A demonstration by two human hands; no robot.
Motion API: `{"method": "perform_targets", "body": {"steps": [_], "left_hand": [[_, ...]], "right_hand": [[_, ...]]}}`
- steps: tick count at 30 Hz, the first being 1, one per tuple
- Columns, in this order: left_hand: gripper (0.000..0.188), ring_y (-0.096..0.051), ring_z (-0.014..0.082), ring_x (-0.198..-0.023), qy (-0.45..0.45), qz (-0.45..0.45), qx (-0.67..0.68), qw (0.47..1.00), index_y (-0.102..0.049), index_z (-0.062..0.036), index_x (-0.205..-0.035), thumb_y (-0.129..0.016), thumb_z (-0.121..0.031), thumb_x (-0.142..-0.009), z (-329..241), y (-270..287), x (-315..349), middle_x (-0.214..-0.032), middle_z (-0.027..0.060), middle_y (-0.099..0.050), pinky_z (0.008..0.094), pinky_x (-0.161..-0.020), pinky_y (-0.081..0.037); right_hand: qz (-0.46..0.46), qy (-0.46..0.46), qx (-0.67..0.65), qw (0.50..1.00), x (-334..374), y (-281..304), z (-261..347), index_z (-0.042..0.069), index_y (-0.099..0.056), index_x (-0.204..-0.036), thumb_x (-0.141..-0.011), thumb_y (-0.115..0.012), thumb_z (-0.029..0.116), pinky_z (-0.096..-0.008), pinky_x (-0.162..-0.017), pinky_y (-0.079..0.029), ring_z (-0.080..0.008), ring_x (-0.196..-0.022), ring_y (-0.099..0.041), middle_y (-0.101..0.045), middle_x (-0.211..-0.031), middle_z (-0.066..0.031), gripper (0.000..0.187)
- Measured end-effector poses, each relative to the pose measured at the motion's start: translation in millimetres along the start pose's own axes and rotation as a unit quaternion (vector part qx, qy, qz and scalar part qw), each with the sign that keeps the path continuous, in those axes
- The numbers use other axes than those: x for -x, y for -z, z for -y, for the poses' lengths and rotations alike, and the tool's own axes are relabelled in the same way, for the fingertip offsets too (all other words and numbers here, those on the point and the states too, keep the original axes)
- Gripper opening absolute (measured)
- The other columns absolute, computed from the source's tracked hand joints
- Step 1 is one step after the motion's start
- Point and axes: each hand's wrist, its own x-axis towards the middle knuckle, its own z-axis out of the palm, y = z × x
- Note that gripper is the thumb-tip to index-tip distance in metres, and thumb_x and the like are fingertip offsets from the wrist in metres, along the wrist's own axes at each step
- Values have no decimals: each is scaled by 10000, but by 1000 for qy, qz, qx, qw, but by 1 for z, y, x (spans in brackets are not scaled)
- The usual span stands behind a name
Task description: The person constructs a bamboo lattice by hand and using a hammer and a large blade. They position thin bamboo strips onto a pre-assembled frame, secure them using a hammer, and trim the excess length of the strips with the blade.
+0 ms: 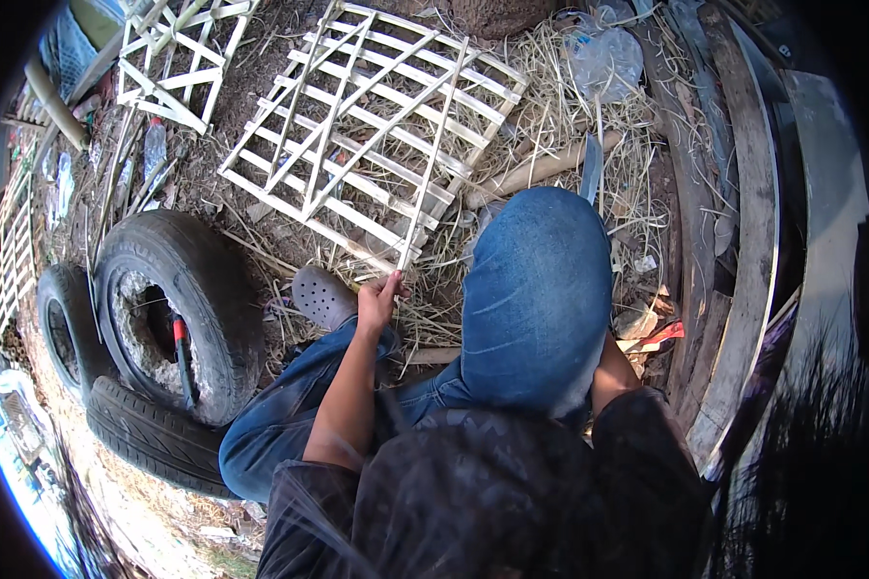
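My left hand [381,297] is closed on the near corner of a lattice panel [436,147] made of pale split bamboo strips. The panel lies over straw and soil in front of me, with crossing and diagonal strips. My right forearm [616,374] goes down behind my raised, jeans-covered knee [539,280], which hides that hand and its fingers. Just past the knee, a flat grey blade [592,166] points up beside a thick bamboo pole [541,172]. A grey clog [324,297] with holes is on my foot, close to my left hand.
Old tyres [227,299] lie at the left; a red-handled tool [181,352] rests in one. Another lattice frame [212,75] is at the far left. Long wooden planks [758,193] run along the right side. Clear plastic [608,63] lies on the straw.
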Motion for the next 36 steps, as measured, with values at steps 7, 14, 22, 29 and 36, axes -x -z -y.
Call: {"method": "perform_targets", "body": {"steps": [7,14,22,29,36], "left_hand": [[425,-468,49,-549,13,-8,-37,999,-703,17,-774,-562,-349,-936,-9,2,1,-609,44,-658,243,-550,-409],[420,-524,58,-563,-2,-15,-55,998,-723,13,-825,-565,-362,-927,-16,4,3,-644,55,-685,243,-578,-446],[412,-528,67,-531,-14,-18,-87,996,-736,-24,-787,-568,-377,-919,-12,6,2,-603,48,-667,249,-561,-447],[430,-566,86,-572,-9,-16,-82,996,-720,0,-750,-559,-358,-927,-7,8,0,-619,63,-672,268,-612,-467],[431,-557,81,-559,-15,-25,-80,996,-714,2,-732,-578,-362,-916,-18,6,3,-608,64,-668,265,-585,-459]], "right_hand": [[2,-16,1,1000,7,1,-3,45,-599,-895,-797,-614,325,-423,-756,-479,-357,-861,-627,-641,-872,-180,297],[5,-29,3,1000,10,3,-6,45,-597,-896,-796,-614,326,-426,-761,-479,-360,-869,-625,-640,-879,-182,298],[8,-37,3,999,11,3,-10,46,-595,-898,-794,-614,326,-430,-767,-479,-363,-877,-624,-638,-886,-185,300],[7,-45,6,999,13,2,-14,46,-594,-899,-792,-614,327,-433,-772,-479,-365,-884,-622,-637,-893,-187,301],[-8,-56,6,998,15,2,-25,47,-592,-900,-791,-614,327,-436,-777,-479,-368,-892,-621,-636,-900,-189,302]]}}
